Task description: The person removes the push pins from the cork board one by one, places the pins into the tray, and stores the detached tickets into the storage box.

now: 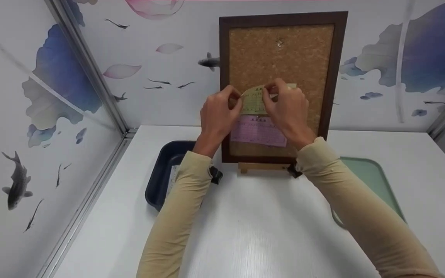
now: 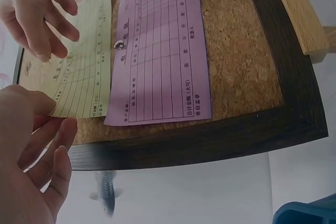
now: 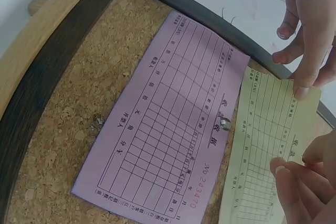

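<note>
Both hands pinch the yellow slip [image 1: 254,101] flat on the cork board [image 1: 303,58]: left hand [image 1: 216,116] at its left edge, right hand [image 1: 288,110] probably up top, above the pink slip [image 1: 257,133].

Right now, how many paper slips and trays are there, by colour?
Yellow slip: 1
Purple slip: 1
Dark blue tray: 1
Green tray: 1
Total: 4

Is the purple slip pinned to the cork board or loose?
Pinned: a metal pin sits through the purple slip, which lies flat on the cork board.
</note>
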### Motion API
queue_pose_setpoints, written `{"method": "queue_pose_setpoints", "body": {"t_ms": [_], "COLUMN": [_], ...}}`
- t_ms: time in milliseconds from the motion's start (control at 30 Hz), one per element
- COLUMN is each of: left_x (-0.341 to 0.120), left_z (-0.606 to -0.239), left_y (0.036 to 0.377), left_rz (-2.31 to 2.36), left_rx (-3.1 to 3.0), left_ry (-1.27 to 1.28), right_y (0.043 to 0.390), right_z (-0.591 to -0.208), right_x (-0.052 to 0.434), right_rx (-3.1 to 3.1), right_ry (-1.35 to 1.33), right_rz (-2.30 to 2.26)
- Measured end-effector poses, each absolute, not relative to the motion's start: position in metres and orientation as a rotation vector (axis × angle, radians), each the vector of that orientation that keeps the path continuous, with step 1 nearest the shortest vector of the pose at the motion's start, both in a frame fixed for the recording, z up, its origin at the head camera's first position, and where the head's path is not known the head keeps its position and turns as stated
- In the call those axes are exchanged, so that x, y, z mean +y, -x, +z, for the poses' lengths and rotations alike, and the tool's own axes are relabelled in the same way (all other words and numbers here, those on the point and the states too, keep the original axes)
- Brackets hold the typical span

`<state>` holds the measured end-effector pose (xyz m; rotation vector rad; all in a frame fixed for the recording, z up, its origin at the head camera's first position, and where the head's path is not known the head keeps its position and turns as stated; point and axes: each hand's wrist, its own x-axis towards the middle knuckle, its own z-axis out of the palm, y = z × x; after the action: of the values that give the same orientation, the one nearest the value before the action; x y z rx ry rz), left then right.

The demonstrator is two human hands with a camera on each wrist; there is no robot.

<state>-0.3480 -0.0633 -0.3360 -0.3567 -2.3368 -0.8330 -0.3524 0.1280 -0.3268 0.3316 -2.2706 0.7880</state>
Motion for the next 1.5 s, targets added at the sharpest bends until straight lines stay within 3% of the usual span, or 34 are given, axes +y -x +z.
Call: {"method": "queue_pose_setpoints", "body": {"t_ms": [733,1500], "left_x": [-0.082,-0.107], "left_z": [-0.353,-0.376], "left_y": [0.323,0.291], "left_rz": [-1.101,-1.322], "left_rx": [-2.19,-2.119], "left_ry": [0.304,0.345], "right_y": [0.336,0.294], "right_z": [-0.333,-0.351], "right_x": [0.175,0.228], "right_rx": [-2.191,-2.131], "right_ry": [-0.238,-0.212], "right_rz": [1.026,1.111]}}
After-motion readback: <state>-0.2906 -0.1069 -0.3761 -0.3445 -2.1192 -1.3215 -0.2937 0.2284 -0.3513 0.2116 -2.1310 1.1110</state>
